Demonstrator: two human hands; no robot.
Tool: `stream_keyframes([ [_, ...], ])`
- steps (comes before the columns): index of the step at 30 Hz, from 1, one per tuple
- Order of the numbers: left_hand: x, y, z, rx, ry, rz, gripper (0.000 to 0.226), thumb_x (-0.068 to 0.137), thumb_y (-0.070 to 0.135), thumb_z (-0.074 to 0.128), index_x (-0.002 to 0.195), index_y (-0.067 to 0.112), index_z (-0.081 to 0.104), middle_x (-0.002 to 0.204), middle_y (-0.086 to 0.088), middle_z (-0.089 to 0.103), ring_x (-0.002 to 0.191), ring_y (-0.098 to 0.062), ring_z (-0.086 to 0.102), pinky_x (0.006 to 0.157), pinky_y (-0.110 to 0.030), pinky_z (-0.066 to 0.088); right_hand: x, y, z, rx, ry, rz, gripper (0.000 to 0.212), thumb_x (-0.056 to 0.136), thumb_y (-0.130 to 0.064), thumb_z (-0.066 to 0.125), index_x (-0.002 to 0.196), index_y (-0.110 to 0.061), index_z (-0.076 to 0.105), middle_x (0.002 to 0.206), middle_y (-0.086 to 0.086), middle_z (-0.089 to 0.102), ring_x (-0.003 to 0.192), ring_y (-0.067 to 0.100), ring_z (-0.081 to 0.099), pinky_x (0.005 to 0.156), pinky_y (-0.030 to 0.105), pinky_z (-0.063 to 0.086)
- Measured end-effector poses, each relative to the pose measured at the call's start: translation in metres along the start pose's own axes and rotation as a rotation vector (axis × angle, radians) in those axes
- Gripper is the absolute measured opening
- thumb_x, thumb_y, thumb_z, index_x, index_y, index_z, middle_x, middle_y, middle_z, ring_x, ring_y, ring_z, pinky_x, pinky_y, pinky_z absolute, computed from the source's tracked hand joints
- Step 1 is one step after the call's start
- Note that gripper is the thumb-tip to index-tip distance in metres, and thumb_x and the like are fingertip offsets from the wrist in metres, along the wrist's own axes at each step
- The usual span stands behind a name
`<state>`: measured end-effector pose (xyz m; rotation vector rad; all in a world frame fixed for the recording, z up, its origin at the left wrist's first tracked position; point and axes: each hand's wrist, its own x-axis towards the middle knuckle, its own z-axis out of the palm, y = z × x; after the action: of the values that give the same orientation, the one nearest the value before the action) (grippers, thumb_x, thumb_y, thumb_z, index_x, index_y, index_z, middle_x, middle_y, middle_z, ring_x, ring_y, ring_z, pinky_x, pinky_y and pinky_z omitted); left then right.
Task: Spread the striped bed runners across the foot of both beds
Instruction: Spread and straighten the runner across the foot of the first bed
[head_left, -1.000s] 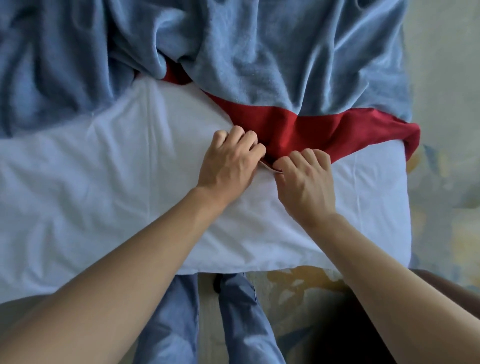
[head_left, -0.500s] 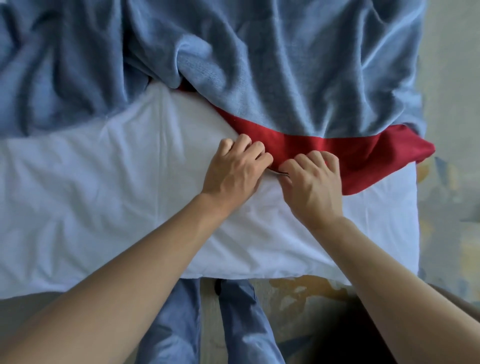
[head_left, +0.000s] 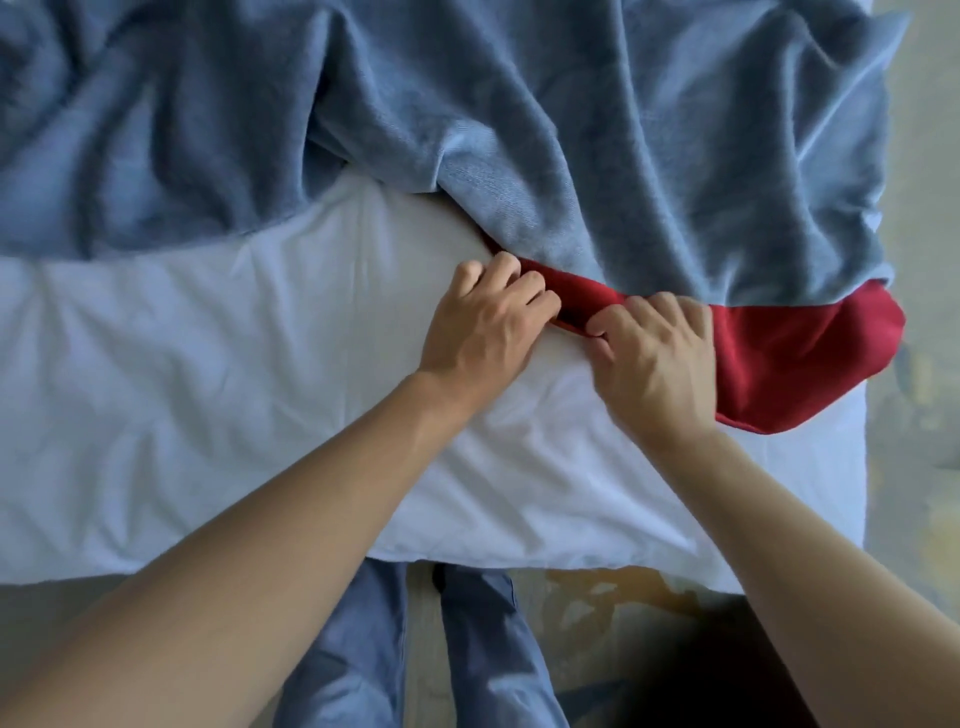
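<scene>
A red cloth (head_left: 795, 358) lies across the right part of the white bed (head_left: 208, 415), its far side tucked under a rumpled blue blanket (head_left: 571, 130). No stripes show on the red cloth. My left hand (head_left: 483, 322) and my right hand (head_left: 654, 353) sit side by side at the cloth's near edge, both with fingers curled and pinching that edge. The right end of the red cloth hangs a little past the bed's right side.
The blue blanket covers the whole far part of the bed. My legs in blue trousers (head_left: 415, 649) stand against the bed's near edge. Patterned floor (head_left: 924, 467) shows to the right of the bed and below it.
Both hands have pulled the red cloth's edge toward me and to the right. More red now shows at the right end, and less under the blanket on the left.
</scene>
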<state>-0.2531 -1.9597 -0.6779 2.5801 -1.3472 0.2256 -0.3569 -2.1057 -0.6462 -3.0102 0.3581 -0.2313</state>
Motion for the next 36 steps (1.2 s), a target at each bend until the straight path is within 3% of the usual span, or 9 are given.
stream_keyframes([
  [3, 0.010, -0.008, 0.004, 0.051, 0.004, -0.041, 0.014, 0.085, 0.013, 0.060, 0.088, 0.026, 0.065, 0.084, 0.007, 0.059, 0.090, -0.023, 0.058, 0.075, -0.036, 0.030, -0.012, 0.035, -0.014, -0.047, 0.021, 0.055, 0.006, 0.088, -0.017, 0.065, 0.084, -0.015, 0.068, 0.075, 0.004, 0.062, 0.076, 0.031, 0.056, 0.080, 0.042, 0.037],
  [6, 0.029, -0.005, 0.004, 0.041, -0.001, -0.051, 0.015, 0.080, 0.010, 0.062, 0.078, 0.024, 0.064, 0.078, 0.005, 0.057, 0.085, -0.024, 0.058, 0.073, -0.037, 0.031, -0.017, 0.058, -0.031, -0.072, 0.048, 0.101, 0.004, 0.087, -0.016, 0.066, 0.088, -0.014, 0.069, 0.078, 0.006, 0.064, 0.078, 0.032, 0.056, 0.082, 0.043, 0.038],
  [10, 0.032, -0.005, -0.002, -0.020, 0.041, -0.089, 0.018, 0.081, 0.007, 0.059, 0.072, 0.022, 0.061, 0.070, 0.005, 0.055, 0.080, -0.024, 0.057, 0.073, -0.037, 0.033, 0.006, 0.015, -0.018, -0.007, -0.016, 0.012, 0.018, 0.082, -0.021, 0.066, 0.099, -0.018, 0.067, 0.085, 0.003, 0.061, 0.083, 0.030, 0.055, 0.081, 0.044, 0.039],
  [14, 0.011, -0.026, -0.003, -0.002, 0.003, -0.006, 0.012, 0.084, 0.012, 0.061, 0.076, 0.021, 0.061, 0.073, 0.004, 0.055, 0.082, -0.024, 0.056, 0.074, -0.037, 0.034, 0.028, -0.011, 0.004, -0.013, -0.029, -0.049, 0.005, 0.085, -0.018, 0.066, 0.082, -0.015, 0.068, 0.073, 0.001, 0.059, 0.077, 0.028, 0.054, 0.079, 0.041, 0.037],
  [21, 0.027, -0.024, -0.004, 0.003, -0.028, 0.020, 0.016, 0.078, 0.007, 0.062, 0.074, 0.022, 0.061, 0.073, 0.002, 0.056, 0.081, -0.026, 0.057, 0.072, -0.039, 0.033, 0.012, 0.038, -0.012, -0.098, -0.020, 0.008, 0.010, 0.089, -0.019, 0.064, 0.084, -0.016, 0.072, 0.076, 0.001, 0.063, 0.081, 0.029, 0.058, 0.083, 0.043, 0.037],
  [25, 0.005, -0.017, -0.016, -0.075, -0.044, -0.032, 0.013, 0.079, 0.007, 0.062, 0.078, 0.020, 0.063, 0.074, 0.002, 0.056, 0.081, -0.027, 0.056, 0.072, -0.039, 0.032, 0.025, 0.001, -0.010, -0.020, -0.067, -0.061, 0.010, 0.082, -0.022, 0.068, 0.091, -0.018, 0.069, 0.077, 0.000, 0.062, 0.079, 0.029, 0.056, 0.083, 0.043, 0.037],
  [29, -0.026, -0.030, -0.024, -0.077, -0.027, -0.036, 0.011, 0.084, 0.010, 0.063, 0.078, 0.020, 0.065, 0.071, 0.004, 0.055, 0.078, -0.025, 0.055, 0.070, -0.037, 0.034, 0.030, -0.041, 0.007, 0.023, -0.067, -0.152, 0.014, 0.084, -0.018, 0.071, 0.073, -0.015, 0.063, 0.065, -0.001, 0.054, 0.068, 0.026, 0.051, 0.081, 0.039, 0.039],
  [36, -0.025, -0.043, -0.017, 0.014, -0.017, -0.082, 0.020, 0.079, 0.006, 0.064, 0.073, 0.025, 0.066, 0.075, 0.008, 0.061, 0.079, -0.023, 0.059, 0.072, -0.036, 0.035, -0.006, -0.009, -0.006, -0.016, -0.077, -0.139, 0.011, 0.084, -0.019, 0.074, 0.078, -0.014, 0.067, 0.071, 0.000, 0.061, 0.071, 0.029, 0.055, 0.082, 0.043, 0.039],
])
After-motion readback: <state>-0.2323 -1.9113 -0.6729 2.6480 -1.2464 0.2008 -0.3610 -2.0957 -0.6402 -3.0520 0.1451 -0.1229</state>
